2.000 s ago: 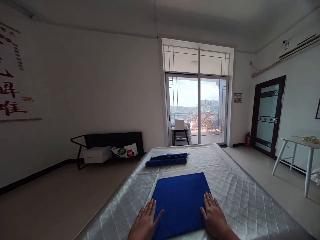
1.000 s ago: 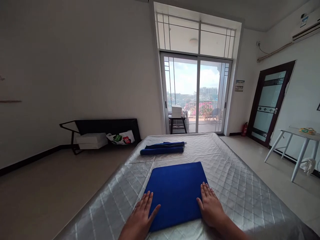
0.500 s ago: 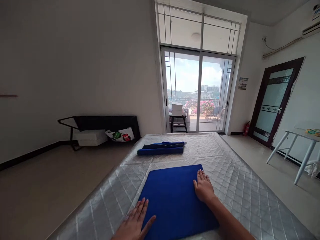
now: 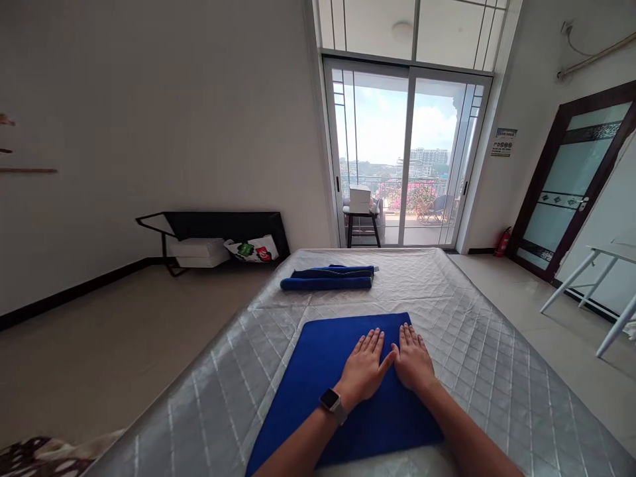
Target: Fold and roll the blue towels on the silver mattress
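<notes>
A flat blue cloth (image 4: 308, 377) lies spread on the quilted silver-grey mattress cover (image 4: 477, 371). My left hand (image 4: 365, 364), with a watch (image 4: 330, 400) on its wrist, rests flat on the upper right part of the cloth, fingers stretched forward. Beside it, my right hand (image 4: 413, 358) lies flat along the cloth's right edge. The two thumbs nearly meet; I cannot tell if they touch. Farther up the bed sits a folded or rolled bundle of blue cloth (image 4: 328, 279), apart from both hands.
Against the left wall stands a black-framed rack (image 4: 223, 225) with white boxes (image 4: 199, 253) and a printed bag (image 4: 252, 250). A sliding glass door (image 4: 372, 146) is beyond the bed. At right are a white-legged table (image 4: 616, 334), a fire extinguisher (image 4: 503, 242) and a brown-framed door (image 4: 571, 192).
My left hand has moved from the cloth's left edge across to the right, up beside my right hand. The right hand stays at the right edge. The view has tilted down slightly.
</notes>
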The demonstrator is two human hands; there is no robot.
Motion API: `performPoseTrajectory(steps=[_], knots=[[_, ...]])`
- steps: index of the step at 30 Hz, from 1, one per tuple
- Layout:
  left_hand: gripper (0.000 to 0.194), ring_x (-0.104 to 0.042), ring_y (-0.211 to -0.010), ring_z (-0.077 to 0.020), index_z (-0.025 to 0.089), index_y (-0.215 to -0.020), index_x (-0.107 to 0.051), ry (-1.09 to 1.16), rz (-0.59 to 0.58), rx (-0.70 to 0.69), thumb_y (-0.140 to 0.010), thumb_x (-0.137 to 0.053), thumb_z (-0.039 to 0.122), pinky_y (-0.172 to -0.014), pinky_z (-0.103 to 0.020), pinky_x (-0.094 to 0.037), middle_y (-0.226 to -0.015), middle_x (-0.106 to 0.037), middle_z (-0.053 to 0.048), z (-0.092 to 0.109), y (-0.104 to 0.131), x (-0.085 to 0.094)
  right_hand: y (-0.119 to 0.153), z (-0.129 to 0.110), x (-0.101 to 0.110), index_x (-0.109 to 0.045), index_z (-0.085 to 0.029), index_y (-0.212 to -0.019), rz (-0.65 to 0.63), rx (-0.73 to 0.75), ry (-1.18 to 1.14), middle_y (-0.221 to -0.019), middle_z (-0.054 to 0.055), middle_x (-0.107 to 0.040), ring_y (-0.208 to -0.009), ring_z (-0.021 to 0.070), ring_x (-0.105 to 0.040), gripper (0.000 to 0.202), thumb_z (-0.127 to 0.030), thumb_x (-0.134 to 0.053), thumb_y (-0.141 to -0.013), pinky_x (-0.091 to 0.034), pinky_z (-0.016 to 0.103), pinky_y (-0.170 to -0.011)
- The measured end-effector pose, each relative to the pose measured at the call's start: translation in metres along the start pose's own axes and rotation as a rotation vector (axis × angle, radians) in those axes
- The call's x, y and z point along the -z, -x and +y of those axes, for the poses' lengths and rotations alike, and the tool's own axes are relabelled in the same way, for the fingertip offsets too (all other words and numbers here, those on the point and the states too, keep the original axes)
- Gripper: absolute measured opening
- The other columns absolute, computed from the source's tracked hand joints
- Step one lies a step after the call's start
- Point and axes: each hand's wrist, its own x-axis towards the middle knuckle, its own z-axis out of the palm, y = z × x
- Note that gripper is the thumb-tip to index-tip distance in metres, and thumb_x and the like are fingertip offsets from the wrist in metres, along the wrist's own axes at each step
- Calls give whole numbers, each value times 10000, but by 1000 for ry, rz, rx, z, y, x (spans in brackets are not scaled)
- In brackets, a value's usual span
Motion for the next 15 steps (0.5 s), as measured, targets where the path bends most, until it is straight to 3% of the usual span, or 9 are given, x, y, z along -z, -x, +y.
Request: performPoseTrajectory(steps=[6, 8, 11, 15], knots=[[778, -267, -1486, -282, 90, -1511, -351, -92, 40, 244, -980, -157, 624, -1209, -483, -236, -1583, -342, -163, -114, 40, 4, 0, -3, 5, -211, -45, -1559, -33, -32, 4, -1638, 100, -164, -1522, 195, -108, 657, -386, -194, -998, -84, 362, -1218], [807, -295, -1475, -285, 61, -1503, -354, -101, 73, 331, -975, -137, 631, -1200, -484, -256, -1576, -346, -188, -140, 50, 7, 1, -4, 6, -208, -38, -1558, -43, -38, 25, -1638, 105, -166, -1523, 191, -103, 658, -385, -192, -998, -86, 361, -1218], [852, -305, -1472, -281, 26, -1501, -340, -84, 86, 391, -962, -129, 651, -1202, -454, -259, -1581, -325, -204, -153, 54, 8, 1, -1, 6, -202, -39, -1558, -42, -35, 44, -1637, 110, -167, -1523, 191, -99, 661, -392, -181, -1000, -91, 368, -1217], [888, -285, -1480, -279, 2, -1502, -324, -69, 66, 410, -947, -138, 670, -1213, -428, -239, -1590, -302, -205, -146, 51, 8, -3, 5, 7, -209, -55, -1561, -67, -26, 56, -1630, 119, -200, -1520, 199, -123, 670, -425, -179, -1003, -101, 372, -1213]])
